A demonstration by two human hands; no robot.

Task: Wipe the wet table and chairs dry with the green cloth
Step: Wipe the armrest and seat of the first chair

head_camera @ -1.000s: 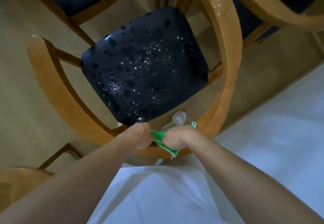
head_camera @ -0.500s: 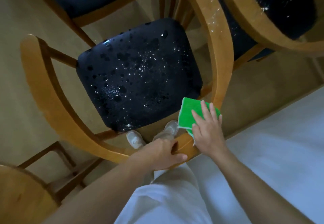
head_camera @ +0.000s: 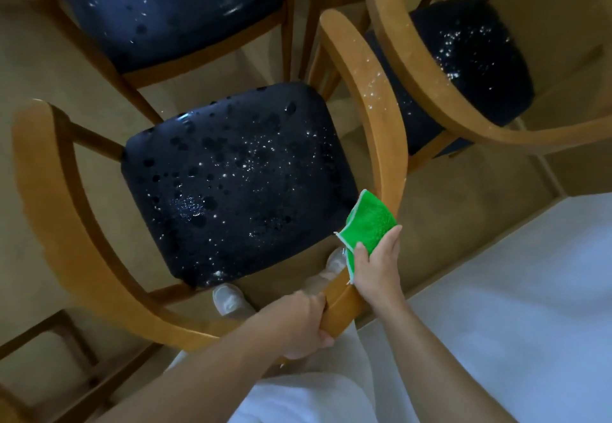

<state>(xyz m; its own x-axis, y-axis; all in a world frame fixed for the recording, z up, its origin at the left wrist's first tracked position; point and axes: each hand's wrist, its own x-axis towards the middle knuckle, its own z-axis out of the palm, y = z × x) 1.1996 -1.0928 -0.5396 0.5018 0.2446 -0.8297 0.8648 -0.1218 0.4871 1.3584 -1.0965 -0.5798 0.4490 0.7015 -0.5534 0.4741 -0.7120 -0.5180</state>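
Curling round the curved wooden back rail (head_camera: pixel 341 310) of the nearest chair, the fingers (head_camera: pixel 314 300) of the left hand (head_camera: pixel 298 323) grip it from above, thumb tucked under the rail's near edge. Just beside it along the same rail, the right hand (head_camera: pixel 376 268) pinches the green cloth (head_camera: pixel 367 224) between thumb and fingers and holds it against the inner face of the rail, where the rail bends toward the right armrest (head_camera: pixel 374 98). That cloth is folded, with a pale stitched edge showing. White flecks of water dot the armrest further up. Below the rail lies the chair's dark padded seat (head_camera: pixel 238 181), covered in beads and dark blotches of water. Two pale shoes (head_camera: pixel 228 300) show on the tan floor (head_camera: pixel 33 68) under the rail. Three more wooden chairs with wet dark seats stand beyond, one (head_camera: pixel 463 68) close on the right. A white counter (head_camera: pixel 513 290) fills the lower right corner.
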